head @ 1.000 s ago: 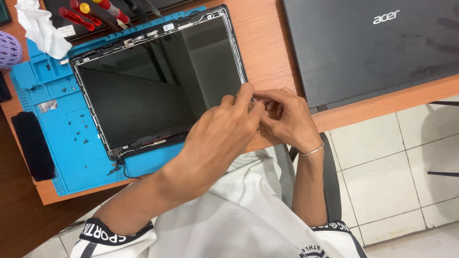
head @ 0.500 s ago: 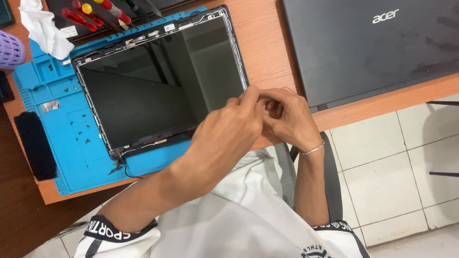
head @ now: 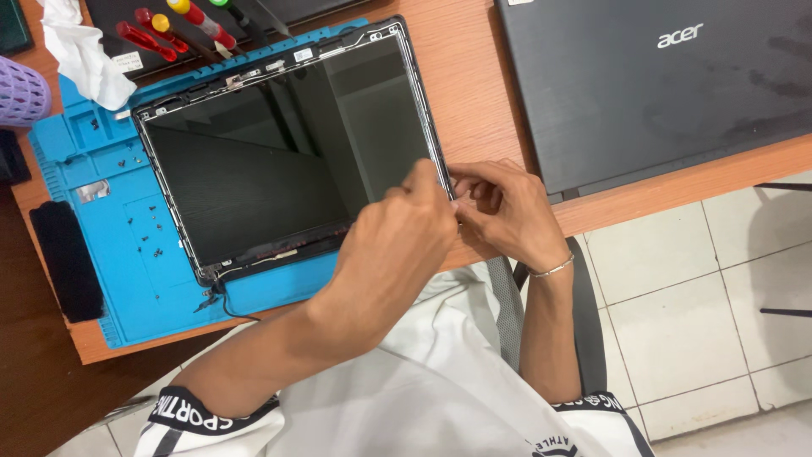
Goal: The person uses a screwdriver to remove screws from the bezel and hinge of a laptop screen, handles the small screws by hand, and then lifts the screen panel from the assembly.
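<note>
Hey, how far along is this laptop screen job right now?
Done: the screen panel lies bare in its lid frame on the blue mat, with loose screws set out on the mat. In hand: left hand and right hand meet at the frame's near right corner. Left: the panel sits in the frame with its cable attached.

Both forearms reached forward; the left hand (head: 397,245) and right hand (head: 503,211) met, fingers (head: 461,182) curled and pinching together.
</note>
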